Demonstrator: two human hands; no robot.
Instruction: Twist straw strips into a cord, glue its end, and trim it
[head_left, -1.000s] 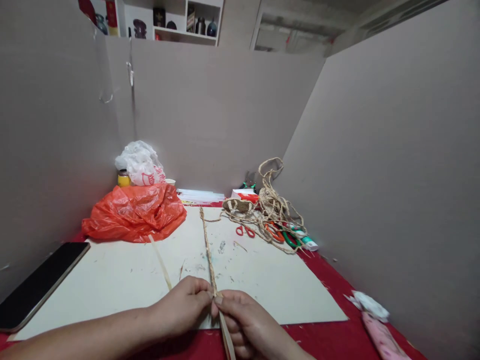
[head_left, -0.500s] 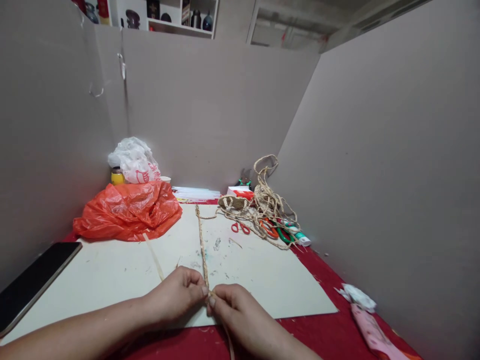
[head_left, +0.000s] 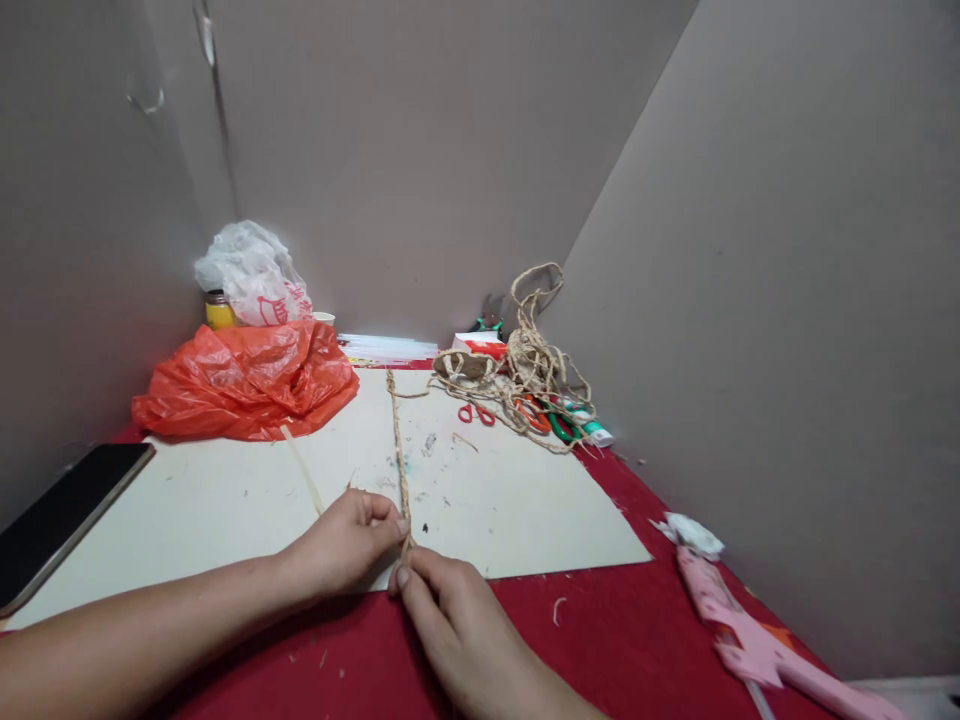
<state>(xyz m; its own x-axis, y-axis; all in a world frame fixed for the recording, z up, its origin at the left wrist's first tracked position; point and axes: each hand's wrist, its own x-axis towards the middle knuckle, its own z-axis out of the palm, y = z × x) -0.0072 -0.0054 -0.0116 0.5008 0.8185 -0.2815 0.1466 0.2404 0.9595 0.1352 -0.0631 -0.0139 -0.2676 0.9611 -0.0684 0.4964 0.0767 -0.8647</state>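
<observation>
A braided straw cord (head_left: pixel 399 450) runs from the far part of the white board (head_left: pixel 540 525) straight toward me. My left hand (head_left: pixel 356 540) pinches it from the left, close to its near end. Just below, my right hand (head_left: pixel 450 605) is closed on the cord's near strands, thumb against fingertips. The strands past the right hand are mostly hidden by it. To the left, a pale flat strip (head_left: pixel 302 470) lies on the board, reaching from under the orange plastic bag (head_left: pixel 247 385) toward my left hand.
Tangled braided cord (head_left: pixel 536 360) lies at the back right, with red-handled scissors (head_left: pixel 477 414) beside it. A phone (head_left: pixel 71 520) rests at the left. On the red cloth (head_left: pixel 600 640) at the right is a pink glue gun (head_left: pixel 750 635). Grey panels (head_left: pixel 787 300) enclose the table.
The view has tipped downward, so the table sits higher and more of the glue gun shows. Both hands keep their pinch on the cord, with the right slightly lower along it.
</observation>
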